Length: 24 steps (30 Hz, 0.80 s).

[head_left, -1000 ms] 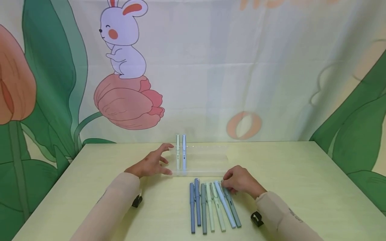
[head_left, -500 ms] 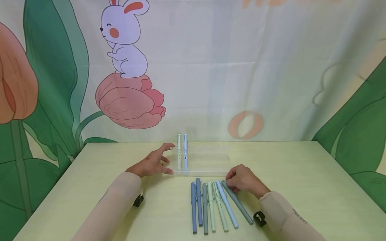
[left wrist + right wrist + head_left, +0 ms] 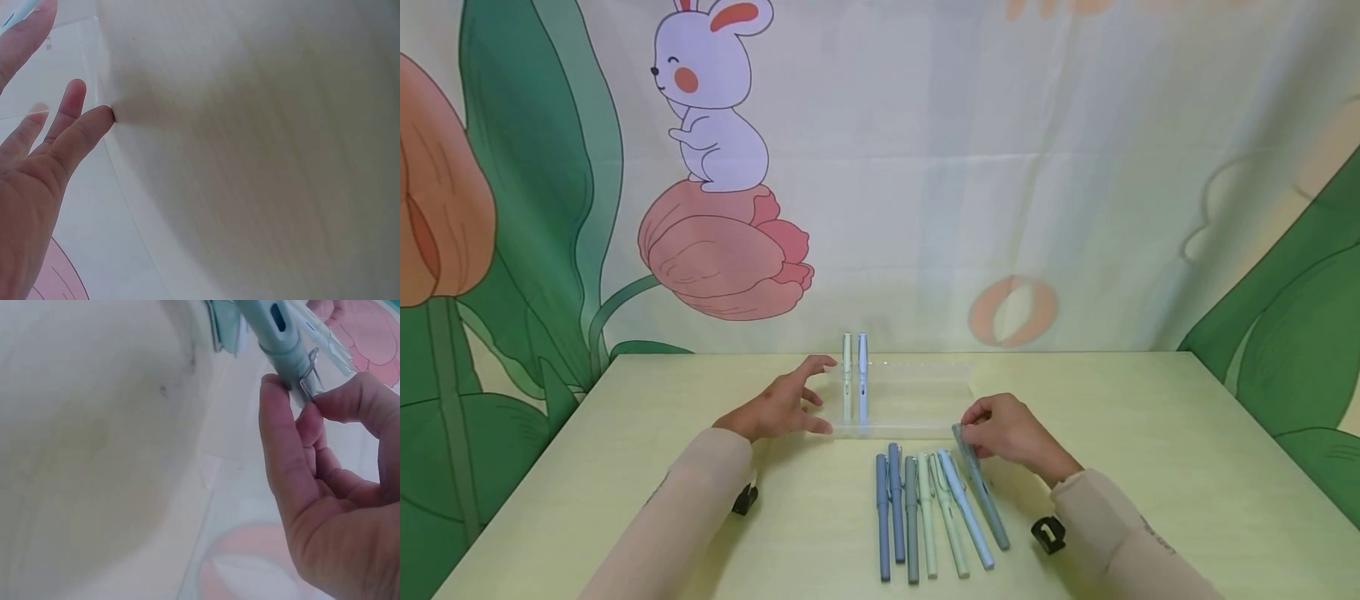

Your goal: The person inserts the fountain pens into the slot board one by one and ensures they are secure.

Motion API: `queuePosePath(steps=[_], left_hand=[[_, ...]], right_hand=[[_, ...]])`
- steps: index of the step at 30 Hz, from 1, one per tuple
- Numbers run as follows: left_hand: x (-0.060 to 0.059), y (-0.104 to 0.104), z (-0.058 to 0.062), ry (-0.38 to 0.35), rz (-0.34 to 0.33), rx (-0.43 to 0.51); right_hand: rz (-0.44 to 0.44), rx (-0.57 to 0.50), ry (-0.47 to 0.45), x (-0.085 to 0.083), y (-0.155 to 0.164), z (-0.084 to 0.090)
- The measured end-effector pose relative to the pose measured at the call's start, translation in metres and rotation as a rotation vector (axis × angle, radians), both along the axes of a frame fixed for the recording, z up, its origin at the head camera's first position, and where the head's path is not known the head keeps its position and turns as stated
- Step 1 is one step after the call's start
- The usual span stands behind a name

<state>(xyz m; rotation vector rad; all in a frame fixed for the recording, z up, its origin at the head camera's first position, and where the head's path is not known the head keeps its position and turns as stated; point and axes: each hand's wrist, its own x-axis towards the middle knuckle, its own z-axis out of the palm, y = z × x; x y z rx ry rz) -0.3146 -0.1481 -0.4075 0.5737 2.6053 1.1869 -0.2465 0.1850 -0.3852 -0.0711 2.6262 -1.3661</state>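
Observation:
On the pale yellow table (image 3: pixel 1150 433) stands a clear plastic pen rack (image 3: pixel 917 400) with two pens (image 3: pixel 854 379) upright at its left end. My left hand (image 3: pixel 782 404) rests with spread, straight fingers against the rack's left end; its fingers (image 3: pixel 69 131) touch the clear edge in the left wrist view. My right hand (image 3: pixel 1007 429) pinches the capped end of a grey-green pen (image 3: pixel 981 487), lifting that end off the table. The right wrist view shows the thumb and fingers (image 3: pixel 294 444) around the pen (image 3: pixel 281 344) by its clip.
Several more pens (image 3: pixel 921 512) in blue, grey and pale green lie side by side in front of the rack. A printed cloth backdrop (image 3: pixel 880 167) with a rabbit and leaves hangs behind the table's far edge.
My right hand has pulled the grey-green pen away from the row and raised its capped end toward the rack. The left hand has stayed at the rack's left end.

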Motion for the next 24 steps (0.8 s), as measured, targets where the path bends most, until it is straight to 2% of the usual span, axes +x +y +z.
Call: queuePosePath(steps=[12, 18, 24], left_hand=[[0.002, 0.002, 0.001, -0.015, 0.018, -0.008], [0.001, 0.001, 0.000, -0.008, 0.010, -0.010], [0.000, 0.001, 0.000, -0.005, 0.009, -0.012]], right_hand=[[-0.032, -0.067, 0.061, -0.009, 0.003, 0.023], [-0.039, -0.129, 0.100, -0.017, 0.001, 0.030], [-0.053, -0.146, 0.134, -0.024, -0.006, 0.038]])
